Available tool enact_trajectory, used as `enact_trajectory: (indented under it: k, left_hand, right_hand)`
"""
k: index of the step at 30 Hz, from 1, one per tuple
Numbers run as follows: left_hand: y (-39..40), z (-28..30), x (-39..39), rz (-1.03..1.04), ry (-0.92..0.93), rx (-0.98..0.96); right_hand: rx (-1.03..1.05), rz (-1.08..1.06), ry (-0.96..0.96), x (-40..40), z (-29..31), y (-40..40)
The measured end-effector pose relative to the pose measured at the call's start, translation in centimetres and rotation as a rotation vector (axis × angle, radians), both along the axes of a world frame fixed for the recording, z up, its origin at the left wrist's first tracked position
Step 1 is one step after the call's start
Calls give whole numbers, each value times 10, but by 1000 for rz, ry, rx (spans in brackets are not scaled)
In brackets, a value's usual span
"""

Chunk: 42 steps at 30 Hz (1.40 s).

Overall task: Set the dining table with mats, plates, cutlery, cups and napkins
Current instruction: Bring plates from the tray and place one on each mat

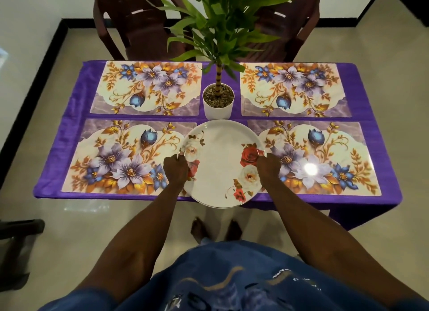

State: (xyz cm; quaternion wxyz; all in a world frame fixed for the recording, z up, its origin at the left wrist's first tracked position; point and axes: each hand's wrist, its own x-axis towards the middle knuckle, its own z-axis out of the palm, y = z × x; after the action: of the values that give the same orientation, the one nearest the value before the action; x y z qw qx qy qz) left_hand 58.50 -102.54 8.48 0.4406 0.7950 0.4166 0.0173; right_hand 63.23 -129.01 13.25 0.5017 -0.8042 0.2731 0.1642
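Observation:
A white plate (220, 157) printed with red and cream roses hangs over the near middle of the table. My left hand (175, 169) grips its left rim and my right hand (269, 168) grips its right rim. The plate overlaps the inner edges of the near left mat (120, 157) and the near right mat (325, 157), both floral. Two more floral mats lie at the far left (148, 87) and far right (294, 90). All lie on a purple tablecloth (69, 134).
A white pot (218, 106) with a tall green plant stands at the table's centre, just beyond the plate. Two dark chairs (139, 27) stand behind the far edge. A dark object (18, 241) sits on the floor at the left.

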Motion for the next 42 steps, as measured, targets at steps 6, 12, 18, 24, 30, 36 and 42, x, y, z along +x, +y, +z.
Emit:
enact_trajectory:
  k: [6,12,18,24,30,36,42]
  left_hand:
    - [5,15,-6,-45,-49,-8]
    - [4,14,-10,-2,-1,51]
    - [-11,42,-12,-24,55,33]
    - [-16,50,-7,39,121,37]
    - [-22,58,-8,50,136,-36]
    - [-27,64,-7,-8,120,-72]
    - [-25,63,-6,30,149,-11]
  right_hand:
    - [-223,-44,-69,-5,-10,14]
    - [-246,-181,-73,-7,-11,19]
    - [-265,-211,-85,-20,0,23]
    - [-79,-60,1,-29,33,25]
    - [-344,-165,24,-13,22,26]
    - [-340,-137,9,-13,28,24]
    - [-391,-176,-14,-12,30,29]
